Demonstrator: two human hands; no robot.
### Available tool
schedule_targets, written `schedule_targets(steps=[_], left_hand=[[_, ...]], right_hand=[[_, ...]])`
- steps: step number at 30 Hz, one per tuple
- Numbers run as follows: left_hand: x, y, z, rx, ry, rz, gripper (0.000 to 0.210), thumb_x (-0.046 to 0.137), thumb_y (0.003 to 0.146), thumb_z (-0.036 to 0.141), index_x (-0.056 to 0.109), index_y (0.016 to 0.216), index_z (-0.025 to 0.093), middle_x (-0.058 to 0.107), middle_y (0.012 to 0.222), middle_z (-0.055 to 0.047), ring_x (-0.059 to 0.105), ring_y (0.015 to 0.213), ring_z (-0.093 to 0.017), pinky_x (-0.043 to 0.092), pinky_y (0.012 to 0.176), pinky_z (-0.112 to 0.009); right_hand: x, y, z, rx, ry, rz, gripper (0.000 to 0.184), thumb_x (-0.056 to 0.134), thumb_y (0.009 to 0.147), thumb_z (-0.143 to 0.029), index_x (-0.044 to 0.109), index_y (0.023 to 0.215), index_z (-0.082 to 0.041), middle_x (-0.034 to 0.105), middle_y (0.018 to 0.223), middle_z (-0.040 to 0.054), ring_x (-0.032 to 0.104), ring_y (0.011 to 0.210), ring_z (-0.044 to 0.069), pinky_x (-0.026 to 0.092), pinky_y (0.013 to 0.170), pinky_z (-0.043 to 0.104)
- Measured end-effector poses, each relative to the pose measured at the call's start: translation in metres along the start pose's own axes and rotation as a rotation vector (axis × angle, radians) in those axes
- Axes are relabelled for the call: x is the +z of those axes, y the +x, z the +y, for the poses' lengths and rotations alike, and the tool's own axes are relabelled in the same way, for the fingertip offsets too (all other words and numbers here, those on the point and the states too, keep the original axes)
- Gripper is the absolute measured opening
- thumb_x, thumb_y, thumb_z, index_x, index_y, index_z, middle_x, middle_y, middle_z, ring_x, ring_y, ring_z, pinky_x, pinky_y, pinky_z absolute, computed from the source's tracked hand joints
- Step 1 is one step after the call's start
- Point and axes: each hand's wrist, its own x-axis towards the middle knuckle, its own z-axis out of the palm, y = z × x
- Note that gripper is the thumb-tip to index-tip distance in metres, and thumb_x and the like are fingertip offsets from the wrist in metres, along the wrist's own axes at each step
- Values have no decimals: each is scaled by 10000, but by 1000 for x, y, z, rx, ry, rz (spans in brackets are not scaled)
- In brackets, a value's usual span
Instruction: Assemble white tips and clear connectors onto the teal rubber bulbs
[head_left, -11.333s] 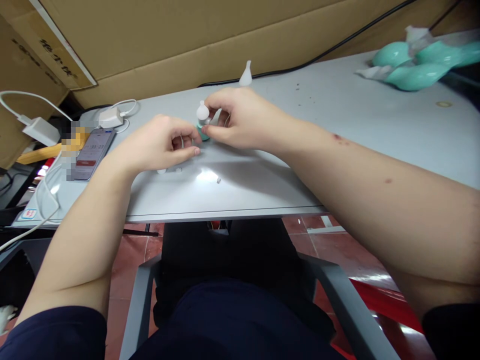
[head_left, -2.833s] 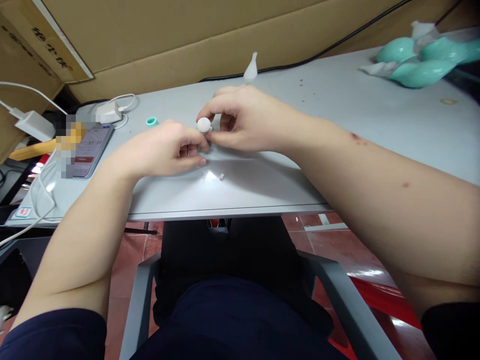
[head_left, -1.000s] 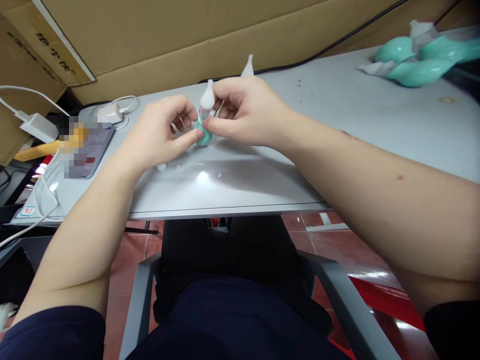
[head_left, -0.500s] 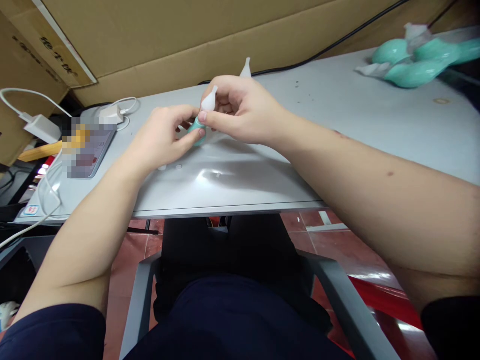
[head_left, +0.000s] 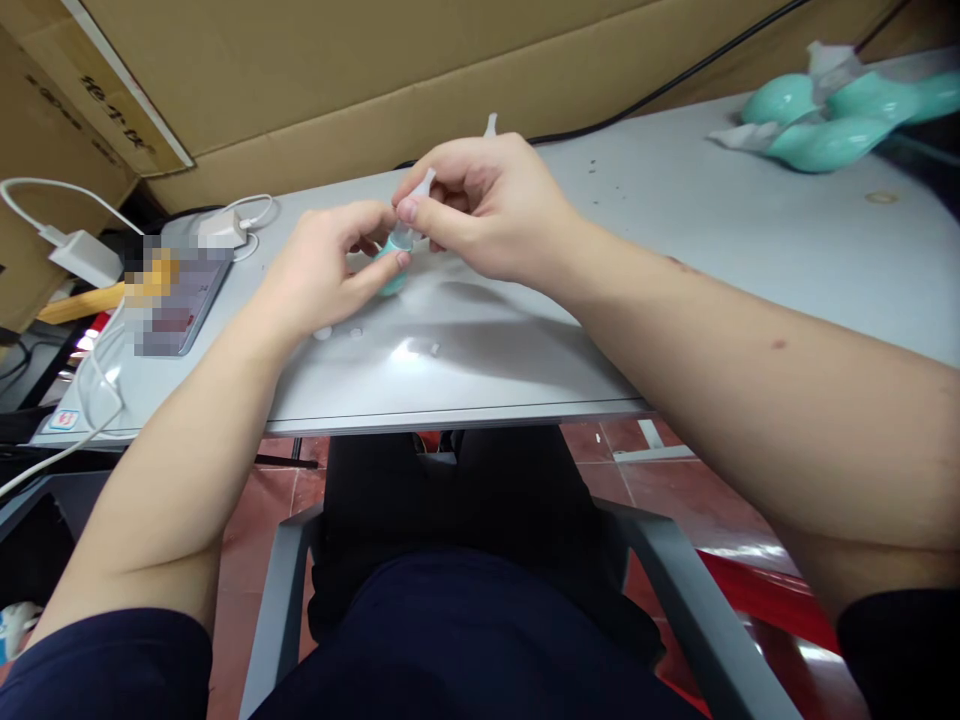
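Note:
My left hand [head_left: 319, 265] steadies a small mint-green piece with a round open-looking top [head_left: 392, 283], gripped between thumb and fingers just above the table. Between thumb and forefinger, my right hand [head_left: 502, 205] pinches a white pointed nozzle [head_left: 425, 185]. A clear, translucent part [head_left: 403, 236] shows between the nozzle and the green piece; whether they are joined there I cannot tell. Behind the right hand, the tip of another white nozzle [head_left: 491, 126] sticks up, its base hidden.
Several glossy mint-green bulbs with white ends [head_left: 832, 140] lie at the back right of the grey table [head_left: 675, 200]. A phone [head_left: 202, 300], a charger [head_left: 223, 229] and white cables are on the left. Small white scraps [head_left: 356, 332] lie near the front edge. Cardboard [head_left: 337, 90] stands behind.
My right hand has tilted and shifted slightly, its fingers closing further over the white nozzle. The translucent part above the green piece now shows. My left hand has barely moved.

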Motion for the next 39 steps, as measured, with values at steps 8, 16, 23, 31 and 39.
schedule_targets(steps=[8, 16, 23, 31, 39], left_hand=[[6, 1, 1, -28, 14, 44, 334, 759, 1172, 511, 907, 1352, 271, 917, 1218, -100, 823, 1120, -299, 688, 1089, -450], [7, 4, -6, -42, 16, 78, 336, 759, 1189, 529, 911, 1332, 265, 925, 1235, -109, 843, 1153, -325, 679, 1074, -463], [9, 5, -10, -89, 16, 75, 366, 777, 1187, 529, 931, 1385, 262, 942, 1257, -115, 838, 1098, -319, 661, 952, -430], [12, 5, -11, -110, 35, 94, 358, 775, 1151, 445, 940, 1383, 228, 963, 1323, -131, 855, 1084, -303, 625, 920, -421], [9, 4, -8, -104, 64, 100, 358, 771, 1151, 415, 939, 1411, 234, 975, 1355, -124, 869, 1135, -311, 639, 966, -435]], right_hand=[[1, 5, 5, 42, 106, 17, 210, 980, 940, -418, 792, 927, -325, 763, 844, 3, 688, 754, 229, 591, 765, 431], [0, 4, 7, 61, 61, -2, 219, 995, 966, -442, 804, 966, -337, 776, 857, 10, 703, 839, 255, 592, 828, 450], [-1, 6, 15, 14, 21, 20, 113, 959, 961, -325, 847, 959, -331, 738, 812, -17, 585, 770, 235, 543, 850, 454], [0, 6, 15, 40, -21, 60, 98, 962, 966, -225, 932, 1018, -304, 819, 839, -18, 623, 808, 230, 574, 861, 431], [-1, -1, 13, -29, -52, 81, 100, 911, 1018, -216, 961, 1039, -301, 888, 952, 52, 742, 875, 284, 637, 913, 493]])
